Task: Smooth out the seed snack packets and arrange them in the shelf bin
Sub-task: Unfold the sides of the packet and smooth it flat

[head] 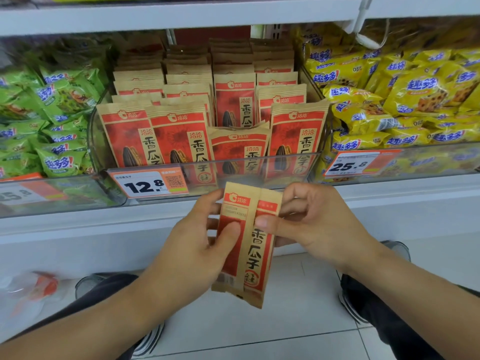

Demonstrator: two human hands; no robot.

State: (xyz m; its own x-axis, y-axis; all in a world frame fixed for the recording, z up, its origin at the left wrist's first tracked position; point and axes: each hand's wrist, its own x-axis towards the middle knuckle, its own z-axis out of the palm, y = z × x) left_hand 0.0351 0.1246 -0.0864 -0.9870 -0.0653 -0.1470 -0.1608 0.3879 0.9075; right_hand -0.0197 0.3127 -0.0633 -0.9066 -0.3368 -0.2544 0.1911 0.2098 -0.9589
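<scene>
Both hands, left hand and right hand, pinch folded packet at 6 o'clock, unsmoothed; bin at 12 mostly filled.

Up and left of the grip, green snack packets fill a clear bin; up and right, yellow snack packets fill another. A 12.8 price tag sits just above-left, a 25.8 price tag above-right. Dark shoes rest on white floor tiles below.

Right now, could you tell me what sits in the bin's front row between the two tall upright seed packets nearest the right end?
In the head view, a slumped seed packet sits lower between the upright packets and.
</scene>
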